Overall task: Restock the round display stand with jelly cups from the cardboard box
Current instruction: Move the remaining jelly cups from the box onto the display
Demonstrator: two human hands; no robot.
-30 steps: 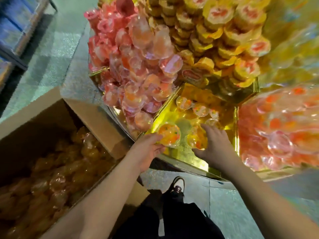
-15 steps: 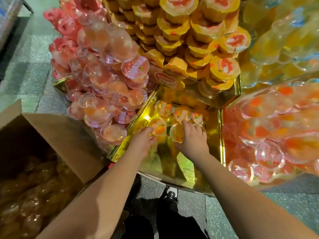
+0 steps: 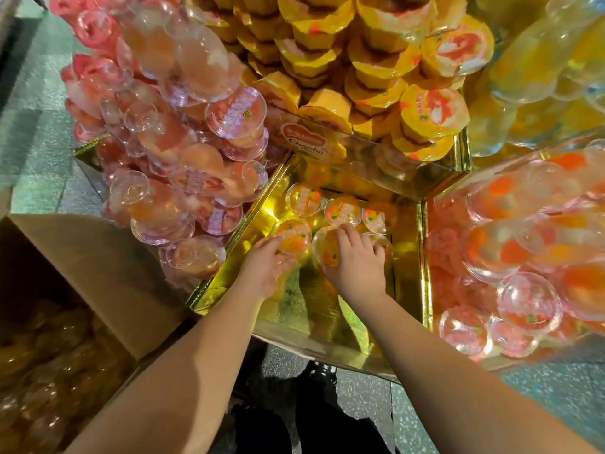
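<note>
Nearest, left of the left hand (image 3: 266, 268), the cardboard box (image 3: 98, 267) sits open with jelly cups (image 3: 49, 348) heaped inside. Ahead, the left hand's fingers rest on an orange cup (image 3: 292, 235) in the gold compartment (image 3: 294, 309) of the round display stand; the right hand (image 3: 355, 262) grips a tilted cup (image 3: 325, 249) just beside it. Beyond both hands stand three placed cups (image 3: 342, 209) — a thin row. Flanking stacks — the pink pile (image 3: 170, 152) especially — lean close; a careless elbow could probably topple them.

You see orange jelly cups (image 3: 342, 209) lying lids up in the gold display stand (image 3: 304, 309); the cardboard box (image 3: 108, 273) stands open at your left.
</note>
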